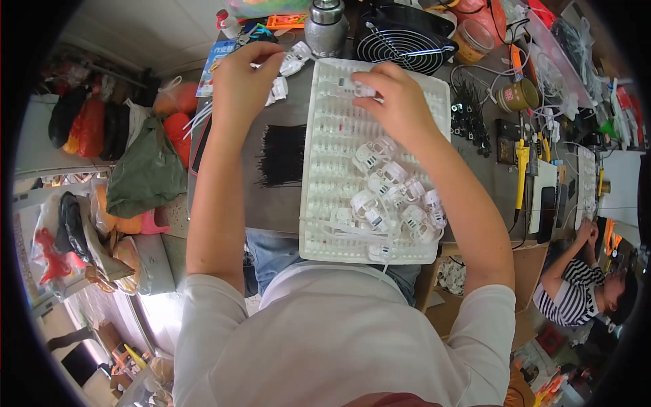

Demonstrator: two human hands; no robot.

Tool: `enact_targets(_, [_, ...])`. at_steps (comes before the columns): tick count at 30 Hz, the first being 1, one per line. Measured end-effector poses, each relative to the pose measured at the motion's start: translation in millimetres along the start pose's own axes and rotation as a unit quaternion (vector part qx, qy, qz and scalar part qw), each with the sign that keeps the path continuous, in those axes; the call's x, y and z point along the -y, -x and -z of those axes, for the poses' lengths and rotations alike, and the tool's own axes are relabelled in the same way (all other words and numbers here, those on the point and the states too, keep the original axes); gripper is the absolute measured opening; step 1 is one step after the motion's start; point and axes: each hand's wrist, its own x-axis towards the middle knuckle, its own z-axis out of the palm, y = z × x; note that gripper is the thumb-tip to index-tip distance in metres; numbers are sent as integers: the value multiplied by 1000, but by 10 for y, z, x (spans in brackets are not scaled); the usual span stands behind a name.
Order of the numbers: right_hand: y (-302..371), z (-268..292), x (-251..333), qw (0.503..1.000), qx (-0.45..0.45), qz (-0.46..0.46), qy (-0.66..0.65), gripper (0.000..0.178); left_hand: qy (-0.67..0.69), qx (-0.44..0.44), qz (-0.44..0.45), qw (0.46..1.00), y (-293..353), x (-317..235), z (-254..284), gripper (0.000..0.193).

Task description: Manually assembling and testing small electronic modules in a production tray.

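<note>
A white ribbed plastic tray (322, 237) lies in front of me, partly over the table edge. Above its far part, my right hand (400, 98) pinches a small white plastic part (361, 87) between thumb and fingers. Loose in the tray's near half lie several clear-white plastic housings (369, 209), some with thin white cables. My left hand (244, 78) is left of the tray's far corner, its fingers curled together. Right at its fingertips are white plastic pieces (295, 60); whether it grips one is hidden. A bundle of short black wires (281, 156) lies between my left forearm and the tray.
Beyond the tray stand a grey metal flask (327, 30) and a black fan with a wire guard (403, 47). To the right are black wired parts (469, 115), a round tin (517, 95) and a yellow-handled tool (521, 173). A person in a striped shirt (569, 292) sits far right.
</note>
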Motion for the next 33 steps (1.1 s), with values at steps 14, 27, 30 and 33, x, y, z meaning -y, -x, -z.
enact_targets(14, [88,394,227,991,99,18,90,56,-158,10,52,986,586,458,454,20])
enact_targets(27, [309,598,473,959,281,-30,-23,39,9,29,-125,992,887,-17,320,25])
enact_targets(30, [192,619,733,972,211,-27,-101,33,134,119,-123,976,1102,-303,202,46])
enact_targets(33, [104,532,998,981,168,-68,-75,32,181,147,-96,968,1114,-457,166,51])
